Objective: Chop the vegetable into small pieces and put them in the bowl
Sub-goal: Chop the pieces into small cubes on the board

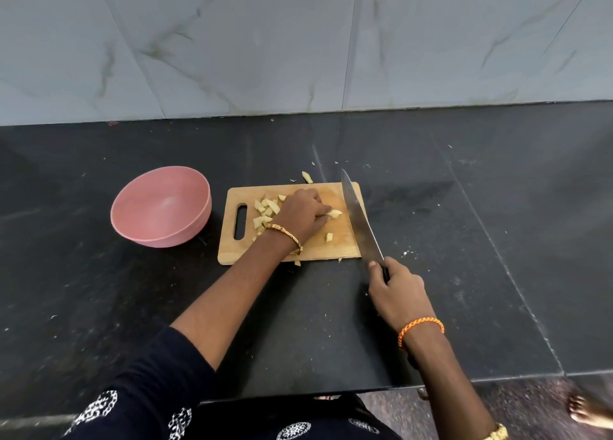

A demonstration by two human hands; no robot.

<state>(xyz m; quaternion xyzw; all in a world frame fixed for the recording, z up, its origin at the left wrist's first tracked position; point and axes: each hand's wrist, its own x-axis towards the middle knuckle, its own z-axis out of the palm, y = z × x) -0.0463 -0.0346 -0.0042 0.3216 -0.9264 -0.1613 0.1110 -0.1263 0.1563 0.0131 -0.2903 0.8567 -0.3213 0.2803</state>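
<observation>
A wooden cutting board (pixel 345 250) lies on the black counter. My left hand (pixel 303 215) rests on the board and pinches a pale yellow vegetable piece (pixel 334 213) under its fingertips. Several chopped pieces (pixel 265 209) lie in a heap to the left of that hand, and one loose piece (pixel 328 237) sits near the board's front. My right hand (pixel 396 292) grips the handle of a large knife (pixel 360 215), whose blade slants over the board's right edge, just right of the held piece. An empty pink bowl (pixel 161 206) stands left of the board.
A stray vegetable piece (pixel 307 177) and small scraps lie on the counter behind the board. A marble-tiled wall (pixel 298 41) rises at the counter's back. The counter's front edge (pixel 331 392) runs close to my body; a foot (pixel 587 409) shows on the floor at lower right.
</observation>
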